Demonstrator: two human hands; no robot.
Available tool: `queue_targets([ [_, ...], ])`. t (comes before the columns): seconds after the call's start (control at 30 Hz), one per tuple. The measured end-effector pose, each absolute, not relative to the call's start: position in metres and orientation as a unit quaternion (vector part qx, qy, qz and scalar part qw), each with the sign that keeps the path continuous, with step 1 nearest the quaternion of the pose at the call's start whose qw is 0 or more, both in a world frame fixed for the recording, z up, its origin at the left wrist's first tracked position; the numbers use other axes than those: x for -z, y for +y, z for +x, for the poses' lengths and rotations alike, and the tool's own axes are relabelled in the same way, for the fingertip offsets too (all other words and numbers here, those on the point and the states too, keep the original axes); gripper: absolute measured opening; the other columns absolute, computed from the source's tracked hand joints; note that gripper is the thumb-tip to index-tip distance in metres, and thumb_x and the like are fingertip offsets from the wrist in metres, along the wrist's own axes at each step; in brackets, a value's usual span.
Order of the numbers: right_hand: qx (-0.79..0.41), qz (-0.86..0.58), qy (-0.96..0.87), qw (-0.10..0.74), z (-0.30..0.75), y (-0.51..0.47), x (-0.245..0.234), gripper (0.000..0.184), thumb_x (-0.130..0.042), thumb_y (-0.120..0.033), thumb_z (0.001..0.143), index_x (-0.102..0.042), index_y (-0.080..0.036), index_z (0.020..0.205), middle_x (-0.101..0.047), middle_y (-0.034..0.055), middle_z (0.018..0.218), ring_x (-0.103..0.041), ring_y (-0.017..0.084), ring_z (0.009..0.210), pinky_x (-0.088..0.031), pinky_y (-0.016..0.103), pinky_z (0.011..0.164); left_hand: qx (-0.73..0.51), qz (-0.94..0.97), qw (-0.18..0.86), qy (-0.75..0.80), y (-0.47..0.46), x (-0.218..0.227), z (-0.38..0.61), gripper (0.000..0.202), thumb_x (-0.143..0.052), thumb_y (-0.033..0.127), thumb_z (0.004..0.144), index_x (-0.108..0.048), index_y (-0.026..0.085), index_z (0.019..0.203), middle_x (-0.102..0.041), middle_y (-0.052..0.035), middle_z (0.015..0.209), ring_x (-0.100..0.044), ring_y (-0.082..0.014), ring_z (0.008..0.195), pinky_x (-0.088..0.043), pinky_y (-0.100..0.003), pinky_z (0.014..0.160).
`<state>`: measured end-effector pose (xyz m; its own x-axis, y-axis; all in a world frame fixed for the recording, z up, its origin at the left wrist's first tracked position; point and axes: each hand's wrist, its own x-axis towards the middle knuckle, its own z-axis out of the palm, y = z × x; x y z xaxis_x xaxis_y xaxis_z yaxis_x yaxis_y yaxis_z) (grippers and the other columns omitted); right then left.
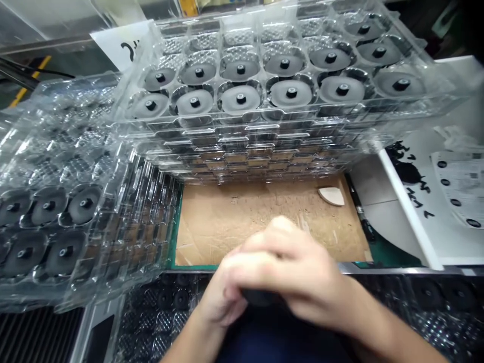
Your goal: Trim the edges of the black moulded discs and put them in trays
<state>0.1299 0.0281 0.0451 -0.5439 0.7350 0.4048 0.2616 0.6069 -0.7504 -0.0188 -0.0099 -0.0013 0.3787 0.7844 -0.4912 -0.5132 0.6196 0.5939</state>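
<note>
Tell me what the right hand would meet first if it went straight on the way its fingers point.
Probably the left hand: the right hand points leftward across the picture, overlapping it. Blur and unclear depth leave it uncertain whether they touch.

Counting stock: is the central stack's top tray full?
Partly filled: the top tray holds dark discs in front, but several rear pockets look empty.

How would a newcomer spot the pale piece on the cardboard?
Start at the stack of clear trays ahead, then drop to the brown cardboard at its foot. The pale piece lies near the cardboard's far right corner, beyond the right hand. It is small, fan-shaped, with one curved edge, unlike the round dark parts in the trays.
</note>
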Motion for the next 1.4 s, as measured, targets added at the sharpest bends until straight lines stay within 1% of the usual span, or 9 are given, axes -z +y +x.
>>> queue_targets([
  [0.17, -0.349, -0.56, -0.673, 0.336, 0.15, 0.043, 0.009, 0.021, -0.048, -0.022, 0.09, -0.067, -0.021, 0.099, -0.069, 0.0032, 0.092, -0.063, 0.016, 0.085, -0.049, 0.028, 0.075, -0.466, 0.09, 0.838, 0.268, -0.01, 0.004, -0.027, 0.061, -0.08, 0.046, 0.055, -0.065, 0.027, 0.111, -0.071, -0.0012, 0.107, -0.068, -0.0215, 0.093, -0.054, -0.027, 0.081],
  [0.4, -0.354, -0.602, -0.652, 0.295, 0.142, 0.01, 0.094, 0.032, -0.048, -0.027, 0.085, -0.065, -0.019, 0.11, -0.059, 0.0121, 0.109, -0.062, 0.023, 0.092, -0.052, 0.039, 0.078, -0.465, 0.046, 0.866, 0.176, -0.007, 0.008, -0.029, 0.053, -0.063, 0.055, 0.07, -0.066, 0.022, 0.112, -0.072, -0.0009, 0.106, -0.069, -0.0197, 0.095, -0.056, -0.025, 0.082],
  [0.53, -0.339, -0.615, -0.63, 0.331, 0.141, 0.003, 0.082, 0.031, -0.044, -0.028, 0.089, -0.062, -0.019, 0.113, -0.057, 0.0118, 0.11, -0.059, 0.015, 0.068, -0.052, 0.033, 0.063, -0.483, 0.087, 0.856, 0.159, -0.008, 0.008, -0.032, 0.048, -0.044, 0.059, 0.083, -0.059, 0.033, 0.12, -0.07, 0.0003, 0.109, -0.071, -0.0169, 0.087, -0.057, -0.021, 0.07],
  [0.67, -0.354, -0.588, -0.638, 0.349, 0.139, 0.004, 0.066, 0.024, -0.045, -0.025, 0.09, -0.067, -0.02, 0.097, -0.064, 0.0077, 0.097, -0.062, 0.017, 0.078, -0.051, 0.028, 0.064, -0.551, 0.307, 0.739, 0.235, -0.011, 0.016, -0.035, 0.058, -0.054, 0.053, 0.082, -0.034, 0.046, 0.136, -0.064, 0.0022, 0.116, -0.067, -0.014, 0.09, -0.053, -0.026, 0.08],
  [0.77, -0.351, -0.586, -0.639, 0.355, 0.135, -0.002, 0.064, 0.022, -0.045, -0.021, 0.089, -0.067, -0.019, 0.096, -0.067, 0.0071, 0.092, -0.063, 0.018, 0.082, -0.051, 0.028, 0.066, -0.54, 0.539, 0.564, 0.316, -0.013, 0.026, -0.038, 0.095, -0.072, 0.029, 0.074, -0.009, 0.045, 0.143, -0.057, -0.0018, 0.123, -0.055, -0.0184, 0.112, -0.042, -0.037, 0.1],
  [0.9, -0.336, -0.583, -0.643, 0.367, 0.137, -0.017, 0.057, 0.025, -0.048, -0.018, 0.088, -0.061, -0.02, 0.109, -0.066, 0.0065, 0.093, -0.061, 0.016, 0.074, -0.052, 0.028, 0.066, -0.486, 0.668, 0.439, 0.354, -0.015, 0.029, -0.044, 0.107, -0.071, 0.014, 0.072, 0.004, 0.04, 0.144, -0.052, -0.0081, 0.123, -0.054, -0.0231, 0.113, -0.043, -0.046, 0.097],
  [1.13, -0.283, -0.448, -0.796, 0.291, 0.156, -0.015, 0.021, 0.045, -0.052, -0.024, 0.09, -0.046, -0.027, 0.135, -0.063, 0.0075, 0.107, -0.059, 0.02, 0.094, -0.049, 0.035, 0.081, -0.438, 0.654, 0.452, 0.42, -0.019, 0.014, -0.049, 0.105, -0.072, 0.011, 0.071, -0.003, 0.044, 0.143, -0.055, -0.0066, 0.126, -0.054, -0.0236, 0.115, -0.04, -0.043, 0.101],
  [1.3, -0.231, -0.425, -0.804, 0.346, 0.157, -0.005, 0.017, 0.033, -0.052, -0.038, 0.091, -0.059, -0.024, 0.119, -0.066, 0.0042, 0.085, -0.057, 0.018, 0.075, -0.045, 0.031, 0.067, -0.404, 0.519, 0.578, 0.484, -0.021, 0.013, -0.046, 0.072, -0.077, 0.033, 0.066, -0.046, 0.031, 0.132, -0.065, -0.0072, 0.119, -0.057, -0.0263, 0.113, -0.038, -0.039, 0.102],
  [1.4, -0.267, -0.4, -0.787, 0.385, 0.156, -0.003, 0.023, 0.034, -0.046, -0.04, 0.093, -0.057, -0.023, 0.121, -0.066, 0.0042, 0.085, -0.058, 0.017, 0.074, -0.046, 0.029, 0.065, -0.395, 0.428, 0.662, 0.473, -0.021, 0.013, -0.039, 0.063, -0.072, 0.051, 0.064, -0.058, 0.027, 0.121, -0.067, -0.0088, 0.117, -0.058, -0.0276, 0.112, -0.04, -0.04, 0.1],
])
